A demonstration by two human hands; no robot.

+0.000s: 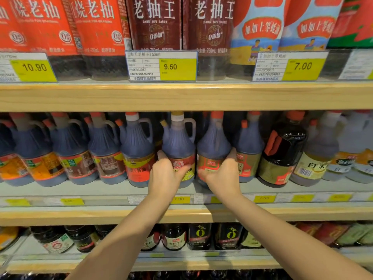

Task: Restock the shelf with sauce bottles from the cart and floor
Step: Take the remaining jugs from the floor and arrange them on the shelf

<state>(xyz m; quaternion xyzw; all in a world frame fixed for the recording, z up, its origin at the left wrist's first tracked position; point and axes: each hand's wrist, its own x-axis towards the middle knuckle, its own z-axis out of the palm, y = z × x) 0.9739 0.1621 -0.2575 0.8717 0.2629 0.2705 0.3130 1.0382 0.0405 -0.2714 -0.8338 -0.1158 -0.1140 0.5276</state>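
Hands up on the middle shelf [60, 190], both arms reaching in from below. Left hand [164, 175] wraps the lower body of a dark sauce jug w/ a yellow cap [178, 146], fingers curled round its left side, thumb across the red label. Right hand [221, 175] grips the neighbouring jug w/ an orange cap [214, 144], thumb on the label front, fingers round its right side. Both jugs upright, bases on the shelf near the front edge, standing just beside each other in the row. More handled dark jugs [103, 146] line up to the left, and a squat black bottle [282, 150] plus pale vinegar jugs [321, 156] to the right. Yellow price tags [179, 199] run along the shelf lip under the hands. Upper shelf holds tall soy sauce bottles [155, 23] behind a 9.50 tag [161, 65]. Lower shelf [181, 265] has small dark bottles, partly blocked by the forearms.
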